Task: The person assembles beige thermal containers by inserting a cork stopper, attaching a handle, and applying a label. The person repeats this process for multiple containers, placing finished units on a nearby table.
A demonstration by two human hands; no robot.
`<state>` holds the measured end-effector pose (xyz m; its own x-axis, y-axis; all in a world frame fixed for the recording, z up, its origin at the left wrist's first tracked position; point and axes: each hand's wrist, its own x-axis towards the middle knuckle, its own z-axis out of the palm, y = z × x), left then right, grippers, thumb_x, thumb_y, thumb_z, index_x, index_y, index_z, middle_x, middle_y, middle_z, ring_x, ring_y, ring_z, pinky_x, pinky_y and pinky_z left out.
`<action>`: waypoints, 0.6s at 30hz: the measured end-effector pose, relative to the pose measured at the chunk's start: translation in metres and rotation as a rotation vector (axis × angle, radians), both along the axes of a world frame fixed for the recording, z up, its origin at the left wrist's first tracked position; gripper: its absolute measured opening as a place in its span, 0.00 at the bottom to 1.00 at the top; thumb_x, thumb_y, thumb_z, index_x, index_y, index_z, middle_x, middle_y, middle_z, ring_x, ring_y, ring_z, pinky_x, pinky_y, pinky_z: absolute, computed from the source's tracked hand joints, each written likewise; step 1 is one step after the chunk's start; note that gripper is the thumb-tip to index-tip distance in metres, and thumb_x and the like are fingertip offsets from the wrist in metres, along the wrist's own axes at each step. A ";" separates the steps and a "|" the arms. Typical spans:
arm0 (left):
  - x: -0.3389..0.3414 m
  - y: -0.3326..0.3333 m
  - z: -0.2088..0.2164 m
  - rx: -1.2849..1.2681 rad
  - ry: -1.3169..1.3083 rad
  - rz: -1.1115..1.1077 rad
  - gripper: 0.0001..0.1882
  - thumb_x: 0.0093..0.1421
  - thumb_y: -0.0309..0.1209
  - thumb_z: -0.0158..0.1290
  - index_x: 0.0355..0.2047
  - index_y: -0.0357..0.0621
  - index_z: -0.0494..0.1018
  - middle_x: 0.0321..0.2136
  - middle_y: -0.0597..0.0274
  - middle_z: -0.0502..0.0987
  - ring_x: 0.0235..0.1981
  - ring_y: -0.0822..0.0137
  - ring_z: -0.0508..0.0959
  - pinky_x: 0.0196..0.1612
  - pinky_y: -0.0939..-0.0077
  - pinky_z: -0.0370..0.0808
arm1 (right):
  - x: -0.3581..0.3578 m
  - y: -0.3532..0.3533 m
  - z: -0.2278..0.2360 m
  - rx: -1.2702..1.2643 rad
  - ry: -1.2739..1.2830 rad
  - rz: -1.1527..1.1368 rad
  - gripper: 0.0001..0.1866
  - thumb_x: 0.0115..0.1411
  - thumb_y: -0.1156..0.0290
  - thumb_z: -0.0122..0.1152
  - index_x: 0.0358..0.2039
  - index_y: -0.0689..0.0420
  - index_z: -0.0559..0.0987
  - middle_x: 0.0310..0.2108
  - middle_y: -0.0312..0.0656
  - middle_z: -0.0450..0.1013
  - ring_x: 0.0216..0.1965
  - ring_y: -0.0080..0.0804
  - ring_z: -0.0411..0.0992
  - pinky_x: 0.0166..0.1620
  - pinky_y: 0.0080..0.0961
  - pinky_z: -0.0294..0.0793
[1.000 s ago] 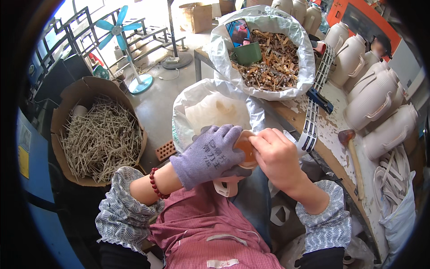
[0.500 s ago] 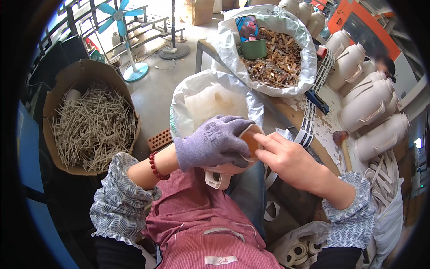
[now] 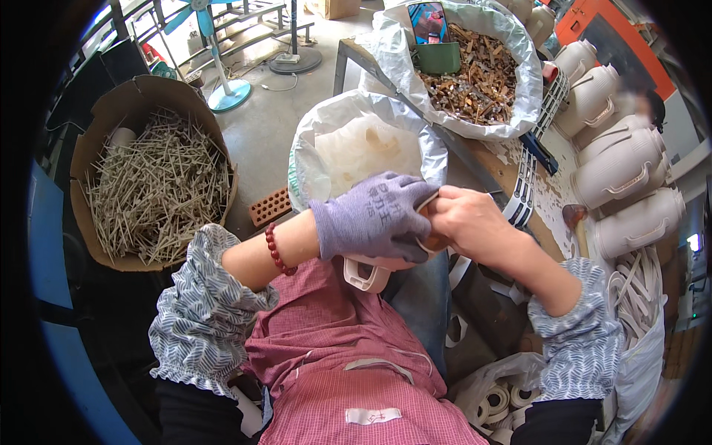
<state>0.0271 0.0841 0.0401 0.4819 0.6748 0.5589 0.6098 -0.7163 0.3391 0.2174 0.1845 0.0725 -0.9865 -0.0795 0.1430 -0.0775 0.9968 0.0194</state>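
My left hand (image 3: 374, 216), in a purple-grey knit glove, is wrapped over a cream plastic thermos shell (image 3: 368, 276) that lies on its side above my lap. Its loop handle hangs down below the glove, and its open mouth faces right. My bare right hand (image 3: 469, 222) is at that mouth with the fingers curled and pinched together against the rim. What lies between those fingers is hidden. Just beyond both hands stands a white-lined bag (image 3: 304, 141) with whitish, partly brown-stained material inside.
A cardboard box (image 3: 104, 111) full of thin beige plastic sprues stands left, near a perforated brick (image 3: 271, 208). A sack of brown scraps (image 3: 475, 89) carries a propped phone (image 3: 428, 24). Finished shells (image 3: 619, 170) and a wooden-handled mallet (image 3: 577, 222) lie on the right bench.
The view has shifted slightly. My right fingers, earlier stretched into the shell's mouth, are now curled at its rim. The left hand keeps its hold as the shell turns a little.
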 end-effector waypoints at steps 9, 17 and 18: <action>0.030 -0.019 -0.010 -0.052 0.082 -0.060 0.12 0.46 0.42 0.64 0.30 0.55 0.77 0.50 0.49 0.68 0.55 0.44 0.67 0.55 0.50 0.67 | 0.043 -0.046 -0.010 0.083 -0.096 -0.066 0.05 0.47 0.69 0.57 0.20 0.54 0.79 0.27 0.35 0.73 0.42 0.34 0.67 0.36 0.26 0.67; 0.068 -0.008 -0.020 -0.097 0.067 -0.062 0.12 0.45 0.39 0.64 0.31 0.56 0.79 0.52 0.49 0.67 0.55 0.45 0.67 0.57 0.53 0.65 | 0.078 -0.044 -0.033 -0.022 -0.009 -0.209 0.10 0.48 0.70 0.58 0.33 0.53 0.81 0.35 0.34 0.72 0.46 0.32 0.67 0.40 0.28 0.70; 0.071 -0.007 -0.021 -0.098 0.069 -0.079 0.12 0.45 0.39 0.64 0.31 0.56 0.79 0.51 0.49 0.68 0.55 0.45 0.67 0.57 0.54 0.65 | 0.082 -0.043 -0.038 -0.038 0.031 -0.206 0.06 0.48 0.69 0.58 0.28 0.53 0.81 0.33 0.34 0.73 0.44 0.32 0.68 0.38 0.29 0.71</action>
<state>0.0985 0.0767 0.0191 0.5707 0.6833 0.4555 0.5773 -0.7283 0.3692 0.2991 0.1418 0.0348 -0.9765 0.1297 0.1722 0.1283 0.9915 -0.0196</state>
